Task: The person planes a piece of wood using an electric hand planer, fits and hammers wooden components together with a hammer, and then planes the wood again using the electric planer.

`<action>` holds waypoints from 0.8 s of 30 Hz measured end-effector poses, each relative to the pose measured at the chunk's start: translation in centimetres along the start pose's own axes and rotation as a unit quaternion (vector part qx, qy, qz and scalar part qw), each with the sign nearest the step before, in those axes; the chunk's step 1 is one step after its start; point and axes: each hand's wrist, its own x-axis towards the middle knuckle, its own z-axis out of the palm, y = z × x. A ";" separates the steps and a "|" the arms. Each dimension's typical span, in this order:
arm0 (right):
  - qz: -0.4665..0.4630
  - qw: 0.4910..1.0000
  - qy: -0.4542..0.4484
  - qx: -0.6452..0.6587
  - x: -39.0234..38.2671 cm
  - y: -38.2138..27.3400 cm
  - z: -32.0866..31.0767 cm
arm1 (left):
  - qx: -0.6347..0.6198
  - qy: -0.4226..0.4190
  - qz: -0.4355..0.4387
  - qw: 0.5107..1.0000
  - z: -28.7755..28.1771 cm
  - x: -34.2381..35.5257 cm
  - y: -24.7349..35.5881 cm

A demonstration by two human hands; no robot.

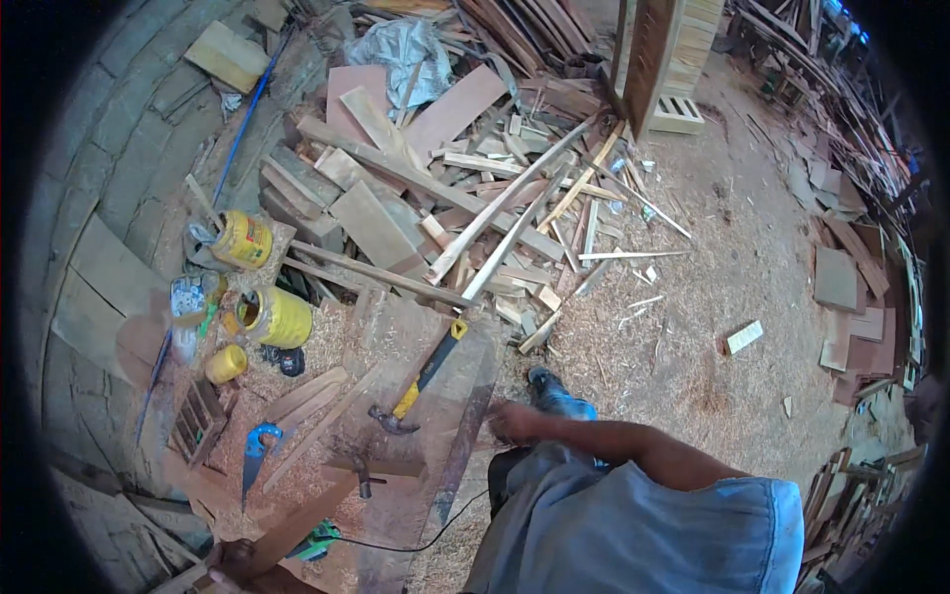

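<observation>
At the lower left my left hand [234,562] is closed around a long brown wooden board [309,513], which slants up over the workbench [381,540]. Near the board's far end, a dark T-shaped metal piece [365,479] stands against a wooden block [404,471]. My right hand [513,423] hangs by the bench's right edge; its fingers are too dark to make out, and I see nothing in it. Between the hands lies a claw hammer [424,378] with a yellow and black handle. A blue-handled handsaw [259,455] and a green power tool [317,541] are nearer my left hand.
Yellow tubs [282,317] and a small yellow jar [227,363] stand at the bench's left. Beyond it spreads a heap of wood offcuts [396,213]. A black cord [445,530] crosses the bench edge. Shavings cover the floor [673,327], where a pale block [743,337] lies.
</observation>
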 end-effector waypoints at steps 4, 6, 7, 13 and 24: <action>0.259 0.961 0.040 -0.088 -6.7 10.5 -7.4 | 0.012 0.056 -0.019 0.998 -1.1 -0.5 1.0; 0.303 0.918 0.250 -0.052 -13.0 17.0 -7.5 | 0.015 0.010 -0.022 1.000 -0.4 -0.2 0.9; 0.346 0.912 0.216 -0.046 -14.5 17.0 -8.6 | 0.017 -0.018 -0.025 0.999 0.3 -0.1 0.6; 0.367 0.907 0.207 0.022 -17.3 20.1 -6.0 | 0.073 -0.072 -0.027 0.994 9.7 -5.5 -0.4; 0.345 0.911 0.202 0.101 -21.8 12.5 -1.6 | -0.059 -0.192 -0.101 0.974 14.9 -9.6 -4.0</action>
